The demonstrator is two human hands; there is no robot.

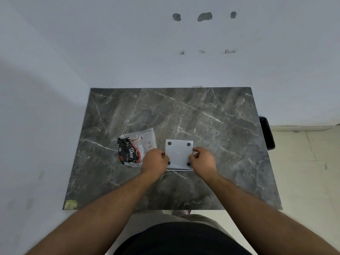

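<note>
Far left, front corner of the dark marble table (211, 116): yellowish sticker (70, 204), flat on the surface, well apart from everything else.

Left of centre: clear plastic bag (147, 136), crumpled, lying on the table. Inside it, at its left end, black packet (128, 153) with "Dove" in white lettering and red marks. Near right corner of the bag hidden behind the left hand.

Left hand (154, 161): knuckles up, fingers curled round the left edge of the white square slab (179, 153), gripping it. Fingertips hidden under the edge.

Centre: white square slab, flat side facing up, just beside the bag on its right and near the middle of the table towards the front. Four black round feet (188, 144) showing, one at each corner; the near-left one partly covered by the left hand. Small mark at the centre of the face. Thin bright rim visible along the near edge. Cannot tell whether resting on the table or lifted slightly off it.

Right hand (203, 161): fingers bent, pinching the right edge of the slab, thumb on the upper face just beside the near-right foot.

Far right, past the table edge: black bin (267, 133), standing on pale floor tiles (303, 172).

Behind, on the light wall: three dark grey patches (204, 16) in a row, above three smaller scuffs.
</note>
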